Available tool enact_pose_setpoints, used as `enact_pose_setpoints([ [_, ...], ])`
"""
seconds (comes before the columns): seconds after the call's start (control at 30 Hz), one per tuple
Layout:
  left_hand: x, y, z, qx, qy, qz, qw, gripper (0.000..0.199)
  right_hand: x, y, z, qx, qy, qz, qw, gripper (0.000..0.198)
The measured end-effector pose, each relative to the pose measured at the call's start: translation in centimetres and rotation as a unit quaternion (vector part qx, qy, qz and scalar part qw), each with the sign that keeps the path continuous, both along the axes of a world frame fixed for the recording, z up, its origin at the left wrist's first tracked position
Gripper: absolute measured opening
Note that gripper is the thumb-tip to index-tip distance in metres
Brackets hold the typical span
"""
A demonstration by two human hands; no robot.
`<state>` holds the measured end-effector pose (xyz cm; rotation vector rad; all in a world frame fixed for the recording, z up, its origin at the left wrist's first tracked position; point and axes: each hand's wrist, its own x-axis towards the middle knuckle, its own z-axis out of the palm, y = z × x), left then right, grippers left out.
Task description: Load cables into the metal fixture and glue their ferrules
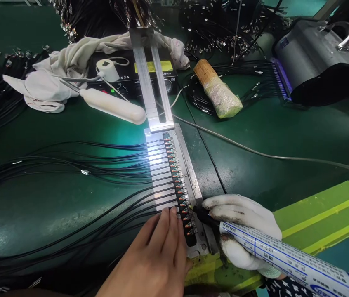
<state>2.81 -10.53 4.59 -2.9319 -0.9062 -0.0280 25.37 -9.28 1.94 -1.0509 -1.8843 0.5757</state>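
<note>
My left hand [159,251] is bare, its fingers stretched forward and resting on the metal fixture [159,177] near its close end, over the black cables. My right hand [245,231], in a stained white glove, is wrapped round a white glue tube [273,251] with blue print. Its black nozzle [207,216] points left, with the tip at a connector [184,203] in the row. Several small connectors with orange wire ends lie side by side along the fixture's dark slot. Black cables [119,167] run left from them. Part of my left thumb is hidden.
A bright lamp bar [159,90] stands over the fixture's far end. Behind are a dispenser box [131,78], a white cloth [47,86], a white rod-shaped tool [112,106] and a wrapped cork [220,90]. A grey curing-lamp housing [313,62] covers cables at right. Yellow-green boards [323,214] lie near.
</note>
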Motion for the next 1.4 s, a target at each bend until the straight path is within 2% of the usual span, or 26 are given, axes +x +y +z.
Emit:
enact_pose_setpoints([
  [0.33, 0.1, 0.2, -0.3, 0.004, -0.011, 0.010, 1.000, 0.033, -0.2, 0.2, 0.1, -0.014, 0.019, -0.001, 1.000, 0.023],
  [0.47, 0.2, 0.4, 0.0, -0.004, -0.007, 0.007, 1.000, 0.033, -0.1, 0.1, -0.1, -0.006, 0.015, -0.005, 1.000, 0.023],
  [0.63, 0.3, 0.3, 0.1, -0.007, -0.009, 0.005, 1.000, 0.041, 0.1, 0.0, -0.2, 0.004, 0.008, 0.004, 1.000, 0.024],
  [1.13, 0.2, 0.0, -0.2, 0.004, -0.012, 0.015, 1.000, 0.036, 0.0, 0.0, 0.0, 0.024, -0.010, 0.000, 1.000, 0.021],
  [1.4, 0.0, -0.6, 0.2, -0.005, -0.003, 0.006, 1.000, 0.036, 0.3, -1.2, 1.4, 0.049, -0.039, -0.015, 0.998, 0.018],
])
